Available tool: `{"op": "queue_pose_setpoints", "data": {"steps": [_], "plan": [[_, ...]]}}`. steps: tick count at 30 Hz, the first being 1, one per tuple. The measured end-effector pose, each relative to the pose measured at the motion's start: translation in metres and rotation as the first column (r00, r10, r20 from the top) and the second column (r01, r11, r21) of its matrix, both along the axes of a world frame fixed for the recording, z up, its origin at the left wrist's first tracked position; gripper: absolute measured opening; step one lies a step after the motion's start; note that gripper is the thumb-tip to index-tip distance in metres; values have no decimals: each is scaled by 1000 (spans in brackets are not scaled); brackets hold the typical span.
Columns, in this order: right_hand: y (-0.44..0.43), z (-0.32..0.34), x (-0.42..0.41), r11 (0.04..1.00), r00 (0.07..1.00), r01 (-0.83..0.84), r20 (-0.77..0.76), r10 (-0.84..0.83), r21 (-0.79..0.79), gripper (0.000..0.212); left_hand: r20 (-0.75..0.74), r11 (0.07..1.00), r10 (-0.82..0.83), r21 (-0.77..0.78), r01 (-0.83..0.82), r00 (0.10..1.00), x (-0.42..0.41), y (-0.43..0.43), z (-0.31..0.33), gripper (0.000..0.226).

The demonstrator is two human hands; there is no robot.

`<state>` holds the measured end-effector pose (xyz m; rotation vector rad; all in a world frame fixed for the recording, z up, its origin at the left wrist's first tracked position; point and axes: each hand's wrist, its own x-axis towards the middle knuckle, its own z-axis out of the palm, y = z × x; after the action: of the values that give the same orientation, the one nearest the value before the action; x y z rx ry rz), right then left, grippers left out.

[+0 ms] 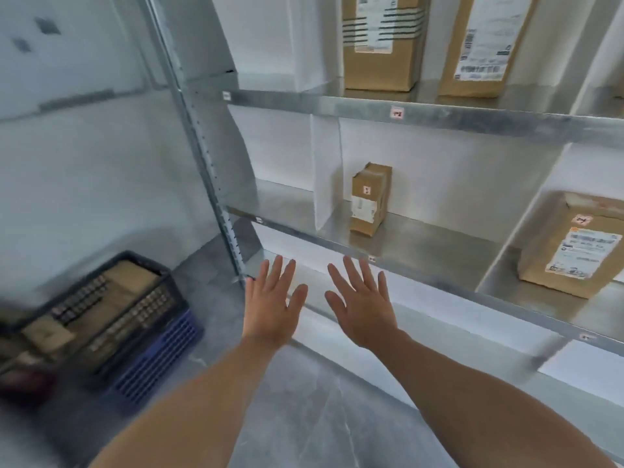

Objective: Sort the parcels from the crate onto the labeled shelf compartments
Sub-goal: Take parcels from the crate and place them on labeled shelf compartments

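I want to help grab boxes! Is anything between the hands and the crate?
Nothing visible does. The left hand and right hand are open and empty; the crate sits low to their left, open-topped.

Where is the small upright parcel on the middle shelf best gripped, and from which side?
Probably its upper half, across the two side faces, coming from the open front of the shelf. The small parcel stands upright and alone, its top and right side free; the white divider stands near its left.
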<state>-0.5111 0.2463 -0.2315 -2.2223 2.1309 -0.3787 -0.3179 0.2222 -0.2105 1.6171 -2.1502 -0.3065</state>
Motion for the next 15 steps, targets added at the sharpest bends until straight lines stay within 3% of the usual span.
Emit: {"op": "queue_pose_setpoints", "data": {"steps": [3,9,15], "plan": [[-25,7,61,988,988,-152,-21,152,1,62,73,985,166,44,-169,983,63,2,8,66],[-71,19,169,919,920,-391,47,389,50,80,26,896,436,81,-437,900,162,-3,4,60],[-134,10,251,843,844,-535,86,530,61,66,18,796,600,92,-599,800,230,-31,-7,58]]}}
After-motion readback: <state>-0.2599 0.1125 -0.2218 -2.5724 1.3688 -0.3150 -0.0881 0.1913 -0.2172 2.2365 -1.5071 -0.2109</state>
